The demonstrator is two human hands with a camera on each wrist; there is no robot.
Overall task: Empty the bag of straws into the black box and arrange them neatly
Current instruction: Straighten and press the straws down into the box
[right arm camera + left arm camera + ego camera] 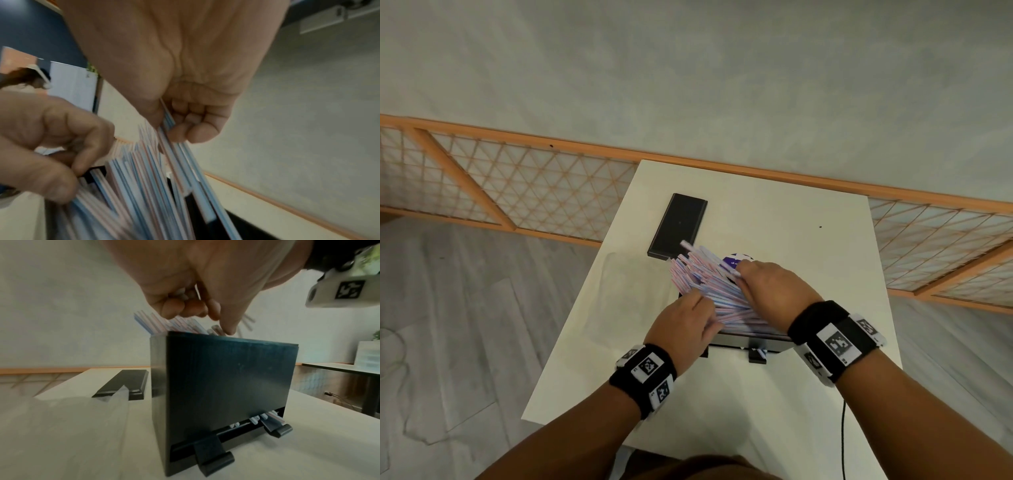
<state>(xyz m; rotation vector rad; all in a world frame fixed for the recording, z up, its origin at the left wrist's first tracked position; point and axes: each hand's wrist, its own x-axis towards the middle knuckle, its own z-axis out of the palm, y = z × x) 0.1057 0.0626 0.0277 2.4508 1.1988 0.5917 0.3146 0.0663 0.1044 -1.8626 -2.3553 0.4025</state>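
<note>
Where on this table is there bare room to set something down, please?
Free: the table right of the black box, and the near strip in front of it. Crowded: the middle, where both hands work the straws, with the lid behind and the clear bag on the left.

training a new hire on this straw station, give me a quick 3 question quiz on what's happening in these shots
1. True or false: the straws lie flat and level inside the black box.
2. Where is the black lid? A) on the box B) flat on the white table, beyond the box C) in the left hand
3. What does the right hand hold?

Key: 1 false, they fan out above the top. 2 B. 3 a bunch of straws.
</note>
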